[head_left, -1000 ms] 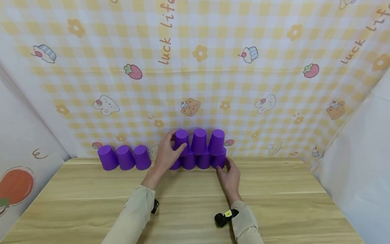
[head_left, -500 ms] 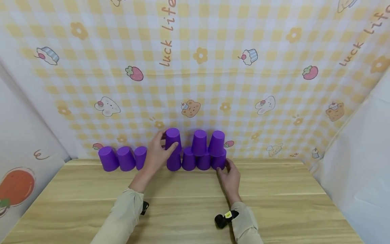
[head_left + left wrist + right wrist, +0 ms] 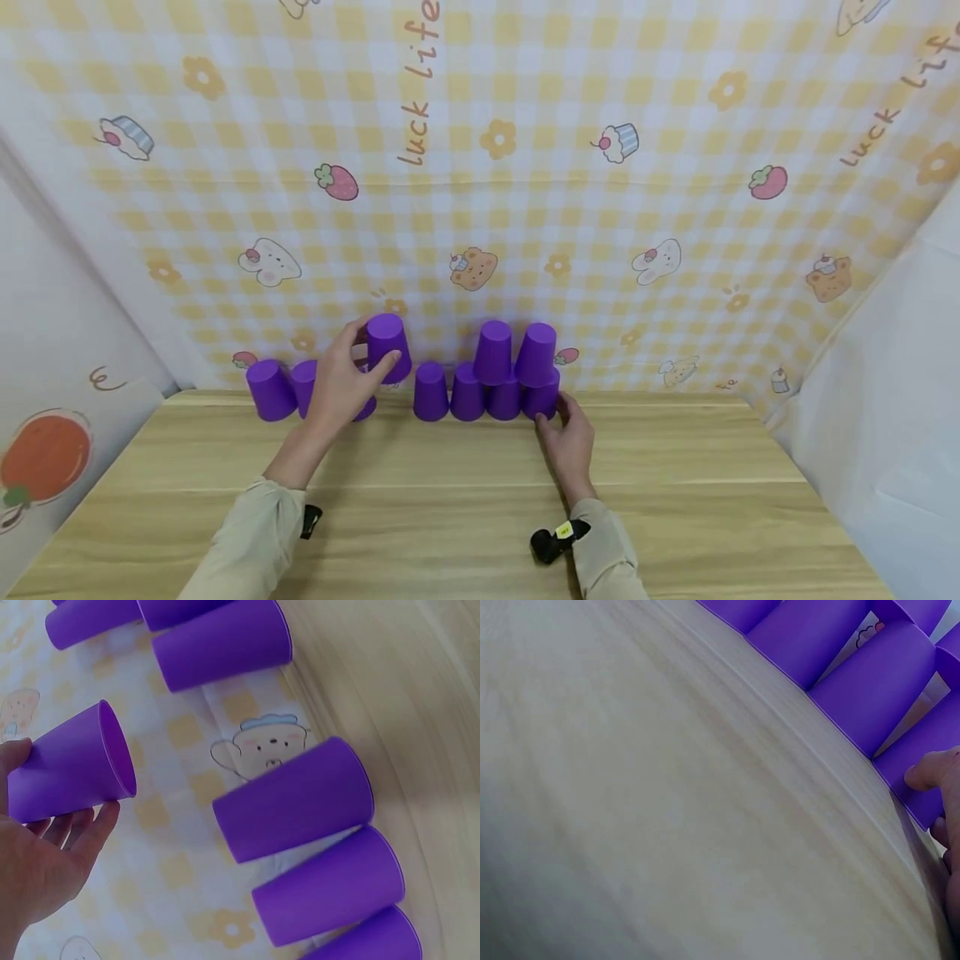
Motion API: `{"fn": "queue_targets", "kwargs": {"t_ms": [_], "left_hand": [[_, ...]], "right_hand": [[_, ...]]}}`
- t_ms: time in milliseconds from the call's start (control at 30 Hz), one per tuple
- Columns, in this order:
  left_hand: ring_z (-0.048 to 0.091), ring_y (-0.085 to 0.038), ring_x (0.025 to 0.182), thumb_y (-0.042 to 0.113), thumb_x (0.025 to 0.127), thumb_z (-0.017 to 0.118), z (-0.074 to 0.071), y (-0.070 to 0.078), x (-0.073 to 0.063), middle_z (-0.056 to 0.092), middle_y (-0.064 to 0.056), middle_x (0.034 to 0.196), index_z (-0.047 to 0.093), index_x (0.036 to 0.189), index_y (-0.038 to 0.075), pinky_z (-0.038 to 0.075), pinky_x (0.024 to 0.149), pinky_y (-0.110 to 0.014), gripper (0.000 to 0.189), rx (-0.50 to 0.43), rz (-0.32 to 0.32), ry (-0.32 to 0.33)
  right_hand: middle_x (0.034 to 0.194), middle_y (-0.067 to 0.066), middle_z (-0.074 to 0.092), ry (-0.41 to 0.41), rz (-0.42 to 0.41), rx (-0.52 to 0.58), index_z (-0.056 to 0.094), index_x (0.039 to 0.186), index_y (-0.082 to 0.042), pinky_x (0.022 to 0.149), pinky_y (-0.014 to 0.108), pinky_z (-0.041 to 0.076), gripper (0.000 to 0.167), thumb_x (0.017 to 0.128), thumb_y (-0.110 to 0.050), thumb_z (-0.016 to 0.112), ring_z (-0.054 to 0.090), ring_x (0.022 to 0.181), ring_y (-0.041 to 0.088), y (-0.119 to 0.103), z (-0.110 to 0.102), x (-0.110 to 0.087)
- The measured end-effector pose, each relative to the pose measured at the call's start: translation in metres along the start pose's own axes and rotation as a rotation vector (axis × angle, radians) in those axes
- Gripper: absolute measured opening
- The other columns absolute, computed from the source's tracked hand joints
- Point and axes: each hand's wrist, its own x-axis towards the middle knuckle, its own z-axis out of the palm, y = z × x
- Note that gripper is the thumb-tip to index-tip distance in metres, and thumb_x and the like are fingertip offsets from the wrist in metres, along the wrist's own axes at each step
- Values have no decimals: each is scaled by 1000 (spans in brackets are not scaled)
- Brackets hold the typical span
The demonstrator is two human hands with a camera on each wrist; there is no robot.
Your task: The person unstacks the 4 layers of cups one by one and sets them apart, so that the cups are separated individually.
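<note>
My left hand (image 3: 341,383) grips an upside-down purple cup (image 3: 387,348) between thumb and fingers, raised above table height near the left group. In the left wrist view that held cup (image 3: 71,769) shows its rim, clear of the other cups. My right hand (image 3: 568,442) holds the rightmost bottom cup (image 3: 542,398) low on its sides, thumb in front. Bottom cups stand upside down in a row, the leftmost (image 3: 431,392) with nothing on top. Two upper cups, one (image 3: 492,353) left and one (image 3: 536,355) right, sit across the row's right part.
At the left stand three more upside-down cups, the outermost (image 3: 271,390) in full view and the others partly behind my left hand. A checked cloth (image 3: 480,208) rises right behind the cups. The wooden table (image 3: 450,517) extends toward me.
My left hand has carried its cup from the upper row's left end leftward, off the bottom cups and toward the left group. My right hand has stayed at the rightmost bottom cup.
</note>
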Motion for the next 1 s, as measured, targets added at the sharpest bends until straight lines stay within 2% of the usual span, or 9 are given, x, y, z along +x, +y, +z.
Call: {"fn": "queue_targets", "kwargs": {"t_ms": [167, 400, 633, 900, 1000], "left_hand": [[59, -31, 96, 15, 80, 74, -10, -5, -2, 59, -18, 111, 48, 127, -3, 55, 76, -39, 56, 7, 8, 26], [61, -38, 95, 25, 84, 70, -24, -9, -6, 58, -21, 116, 45, 132, -1, 54, 75, -46, 60, 48, -53, 5], [62, -37, 92, 24, 83, 71, -39, -14, -8, 60, -22, 112, 47, 129, -1, 54, 73, -47, 57, 97, -37, 47], [60, -34, 96, 22, 82, 72, -57, -21, -12, 61, -20, 109, 49, 126, -4, 53, 77, -44, 55, 126, -22, 91], [62, -33, 90, 23, 82, 72, -64, -23, -14, 61, -20, 108, 49, 126, -3, 55, 74, -34, 56, 154, -37, 95]], "right_hand": [[117, 22, 59, -4, 4, -6, 55, 120, 5, 96, 37, 44, 46, 77, 0, 71, 56, 110, 32, 0, 0, 0], [117, 22, 59, -9, 8, -3, 55, 120, 5, 96, 36, 44, 46, 77, 1, 71, 56, 110, 32, -1, 0, -1], [116, 21, 59, 0, 4, -6, 55, 120, 4, 96, 36, 44, 45, 78, 0, 71, 57, 109, 31, -1, -1, -1], [115, 23, 60, -6, 3, -8, 56, 119, 5, 96, 37, 44, 45, 77, 2, 71, 57, 108, 33, -2, -1, -1], [116, 23, 59, -8, 9, -12, 55, 120, 5, 96, 37, 44, 45, 77, 2, 71, 56, 109, 33, -3, -1, -1]]}}
